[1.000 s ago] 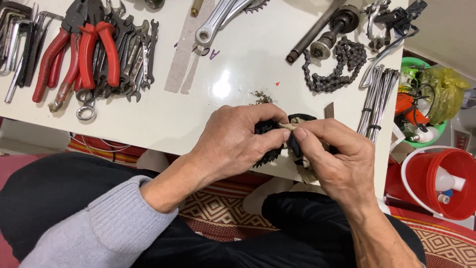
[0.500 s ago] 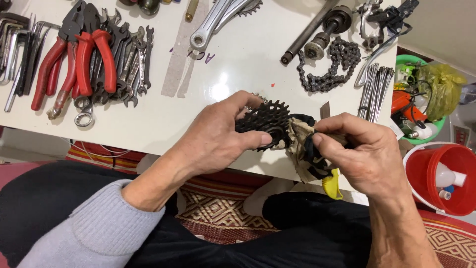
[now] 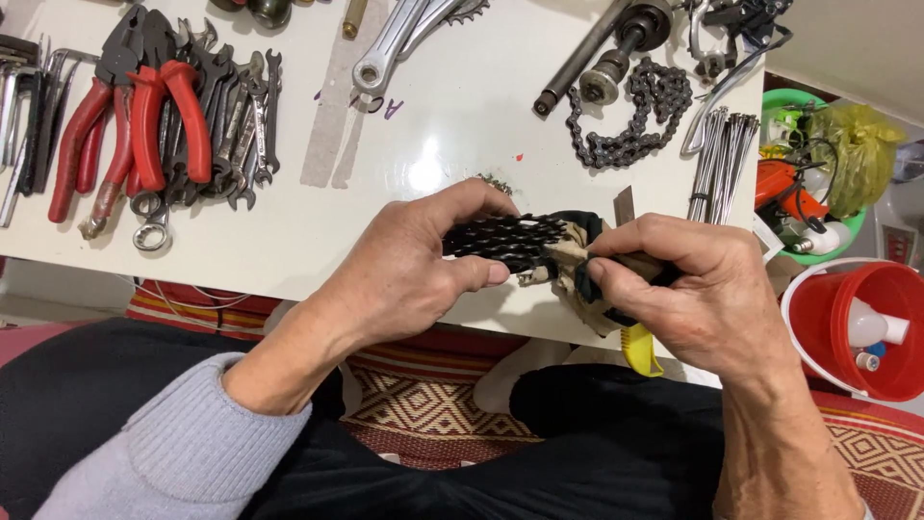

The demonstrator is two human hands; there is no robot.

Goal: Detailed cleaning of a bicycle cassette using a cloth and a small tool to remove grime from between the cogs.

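Observation:
My left hand [image 3: 409, 265] grips a black toothed bicycle cassette [image 3: 505, 241] edge-on over the front edge of the white table [image 3: 308, 241]. My right hand [image 3: 679, 289] presses a dirty beige and black rag [image 3: 575, 258] against the cassette's right side. A yellow-handled tool [image 3: 642, 351] pokes out below my right palm; its working end is hidden.
Red-handled pliers [image 3: 144, 116] and several wrenches [image 3: 236, 120] lie at the table's left. A crank arm [image 3: 395, 48], a hub axle [image 3: 602, 58], a bicycle chain [image 3: 630, 120] and spokes [image 3: 717, 164] lie at the back and right. A red bucket [image 3: 852, 327] and a green basket [image 3: 818, 173] stand to the right.
The cassette has turned from face-on to edge-on in my left hand. My right hand has shifted right with the rag, and the yellow handle has come into sight.

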